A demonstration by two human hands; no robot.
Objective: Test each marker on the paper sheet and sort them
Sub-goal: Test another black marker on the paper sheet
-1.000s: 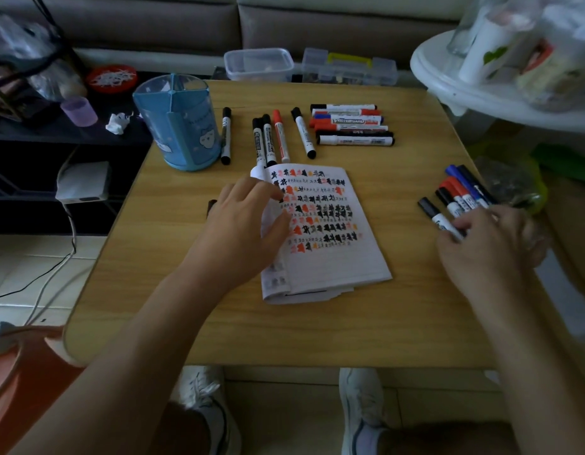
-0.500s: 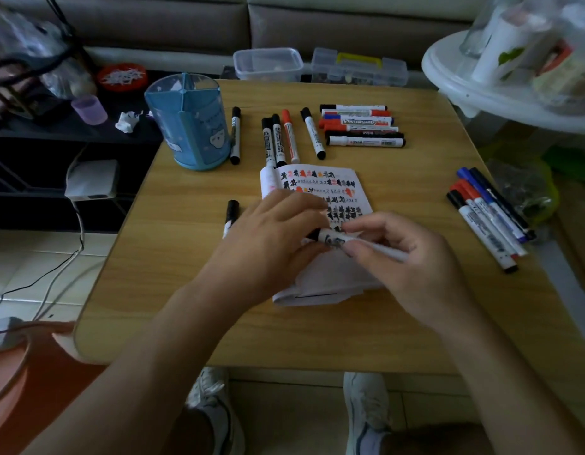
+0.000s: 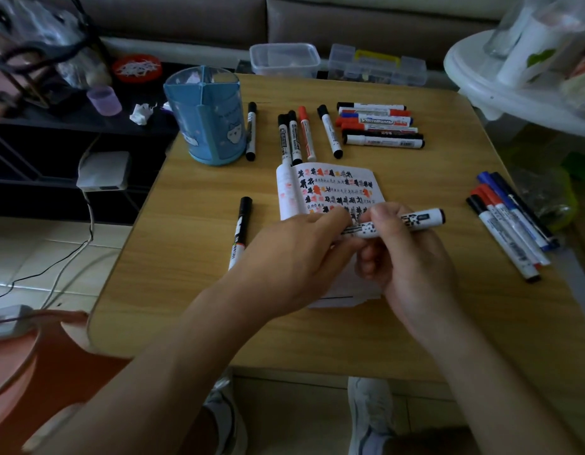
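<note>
Now fetched from the right edge of the table (image 3: 192, 267), a marker (image 3: 419, 221) hovers over the paper sheet (image 3: 333, 183), the right hand (image 3: 412, 257) gripping its barrel and the left hand (image 3: 294, 257) pinching one end, probably to uncap it for testing.

dim room, sofa (image 3: 317, 14), tiled floor (image 3: 28, 257)

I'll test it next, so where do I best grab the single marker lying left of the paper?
On the marker, the grip is mid-barrel, from above, fingers on its two long sides. It lies flat on the table, cap pointing away; your left hand hides its near end.
</note>
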